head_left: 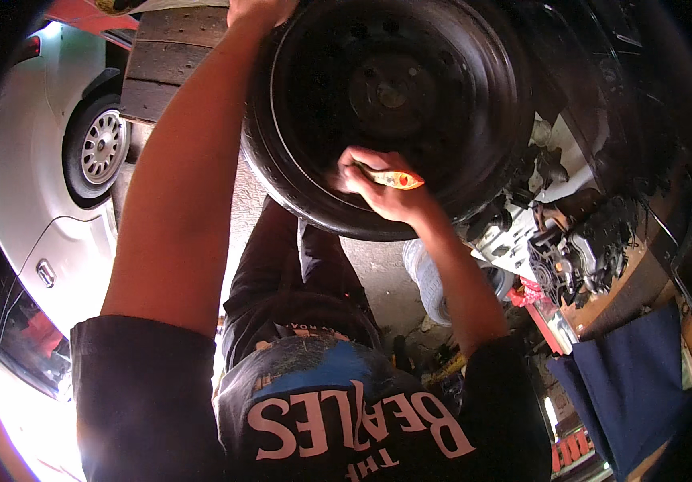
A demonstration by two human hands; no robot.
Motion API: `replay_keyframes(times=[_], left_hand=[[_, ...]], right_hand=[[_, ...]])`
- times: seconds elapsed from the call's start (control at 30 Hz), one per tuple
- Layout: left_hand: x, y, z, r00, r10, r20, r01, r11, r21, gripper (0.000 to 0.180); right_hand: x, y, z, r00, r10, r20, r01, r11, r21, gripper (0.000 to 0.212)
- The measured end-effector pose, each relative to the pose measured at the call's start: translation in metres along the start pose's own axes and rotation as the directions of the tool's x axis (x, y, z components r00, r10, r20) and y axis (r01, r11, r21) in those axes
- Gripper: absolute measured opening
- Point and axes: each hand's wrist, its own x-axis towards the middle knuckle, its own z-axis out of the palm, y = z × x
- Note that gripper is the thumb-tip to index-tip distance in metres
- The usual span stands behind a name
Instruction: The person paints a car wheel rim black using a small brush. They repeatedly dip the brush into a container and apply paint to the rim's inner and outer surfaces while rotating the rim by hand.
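A dark wheel (338, 210), its black steel rim facing up inside the tyre, fills the upper middle of the view. Over the rim's near edge, my right hand (378, 183) is closed round an orange-handled paintbrush (400, 178). Its flat handle has a hole at the end and points right; the bristles are hidden and the fingers smeared by motion. My left hand (259, 11) is at the wheel's upper left edge. The top of the picture cuts off its fingers, so their grip is not visible.
Left stands a white car (25, 173) with a spoked wheel (103, 146). Dark wooden boards (171, 60) lie behind my left arm. On the right are greasy metal machine parts (583, 253) and a navy cloth (631, 386). A pale ribbed round object (426, 281) stands below the wheel.
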Motion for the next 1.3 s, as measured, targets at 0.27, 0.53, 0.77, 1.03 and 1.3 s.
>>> replay_keyframes(times=[0.27, 0.53, 0.77, 1.03, 1.3], left_hand=[[-0.003, -0.003, -0.006, 1.0, -0.027, 0.011, 0.027, 0.999, -0.035, 0.03], [0.001, 0.005, -0.014, 0.989, -0.1, 0.108, 0.112, 0.987, -0.114, 0.033], [0.0, -0.009, 0.007, 1.0, -0.018, 0.007, 0.018, 0.999, 0.029, 0.038], [-0.004, 0.001, -0.009, 0.999, -0.034, 0.031, 0.035, 0.998, -0.057, 0.036], [-0.001, 0.003, -0.011, 0.996, -0.078, 0.041, 0.083, 0.988, -0.132, 0.036]], right_hand=[[-0.049, -0.004, -0.127, 0.943, 0.334, 0.002, -0.224, 0.638, -0.736, 0.013], [-0.02, 0.007, -0.03, 0.986, 0.066, 0.156, -0.098, 0.975, 0.202, 0.022], [-0.052, 0.001, -0.109, 0.896, 0.439, 0.062, -0.339, 0.768, -0.543, 0.023], [-0.033, -0.016, -0.09, 0.994, 0.023, -0.105, -0.05, 0.966, -0.255, 0.023], [-0.058, 0.022, -0.096, 0.958, 0.276, -0.075, -0.268, 0.776, -0.571, 0.024]])
